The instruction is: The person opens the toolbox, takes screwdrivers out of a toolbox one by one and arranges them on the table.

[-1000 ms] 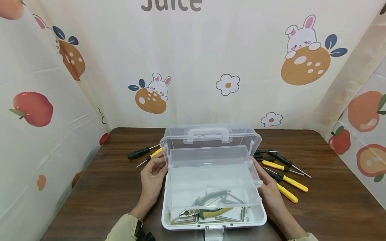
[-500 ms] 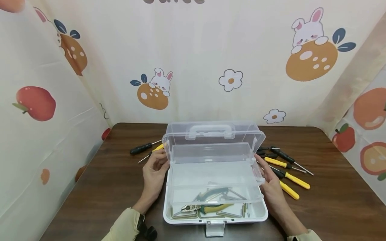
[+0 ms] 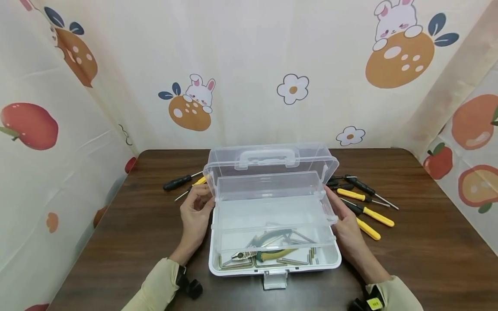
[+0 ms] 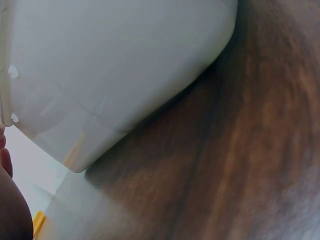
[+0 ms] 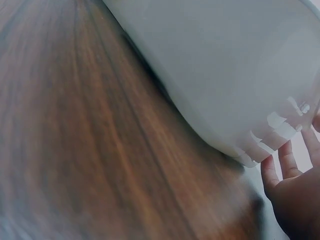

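Observation:
A white plastic toolbox (image 3: 249, 272) sits on the table with its clear lid (image 3: 225, 164) raised at the back. A clear inner tray (image 3: 268, 185) slants over the inside. Through and below it show pliers (image 3: 277, 255) with green and yellow handles, among several hex keys (image 3: 292, 261). My left hand (image 3: 194, 216) holds the toolbox at its rear left side, fingers curled behind the edge. My right hand (image 3: 346, 229) grips the rear right side; its fingers (image 5: 288, 157) reach round the box's back corner in the right wrist view. The front latch (image 3: 275, 280) hangs down.
Left of the box lie a black screwdriver (image 3: 177, 183) and a yellow one (image 3: 200, 181). To the right, several more screwdrivers (image 3: 378, 216) with yellow or black handles are close by the right hand. A printed curtain (image 3: 249, 116) stands behind the table.
The head view has tilted down, so the whole scene sits higher in it. Both hands keep their hold at the sides of the toolbox, and its contents look unchanged.

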The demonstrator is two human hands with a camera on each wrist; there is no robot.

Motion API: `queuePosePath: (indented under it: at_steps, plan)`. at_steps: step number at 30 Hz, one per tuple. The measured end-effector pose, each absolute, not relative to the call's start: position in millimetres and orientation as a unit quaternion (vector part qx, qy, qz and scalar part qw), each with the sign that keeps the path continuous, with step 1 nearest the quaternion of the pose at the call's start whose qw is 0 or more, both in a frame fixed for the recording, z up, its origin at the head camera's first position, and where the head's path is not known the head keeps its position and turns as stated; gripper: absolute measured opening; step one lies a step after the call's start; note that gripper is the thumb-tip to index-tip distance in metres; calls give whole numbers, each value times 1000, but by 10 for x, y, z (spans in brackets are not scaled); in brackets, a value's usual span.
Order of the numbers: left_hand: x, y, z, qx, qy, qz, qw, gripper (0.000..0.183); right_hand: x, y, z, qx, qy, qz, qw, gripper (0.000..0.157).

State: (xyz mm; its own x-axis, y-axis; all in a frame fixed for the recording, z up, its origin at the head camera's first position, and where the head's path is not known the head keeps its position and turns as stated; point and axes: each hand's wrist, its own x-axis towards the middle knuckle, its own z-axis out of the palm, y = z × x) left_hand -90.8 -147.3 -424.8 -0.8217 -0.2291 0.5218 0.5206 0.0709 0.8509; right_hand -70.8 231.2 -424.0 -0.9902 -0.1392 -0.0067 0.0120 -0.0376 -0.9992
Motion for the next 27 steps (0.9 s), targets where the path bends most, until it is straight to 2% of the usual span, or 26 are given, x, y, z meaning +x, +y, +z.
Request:
queuePosePath:
  at_steps: [11,19,27]
  plan:
    - [-917,-1496,-4220,-111,-678,-670,281,3,-692,2279,-4207,-38,686,-725,43,65]
    - [-894,-1494,-4247,-126,-658,-690,275,23,-679,2311,-4253,-34,673,-737,47,58]
    - [-903,-1485,-4210,-142,-651,-699,259,22,-689,2310,-4222,-36,664,-746,42,55]
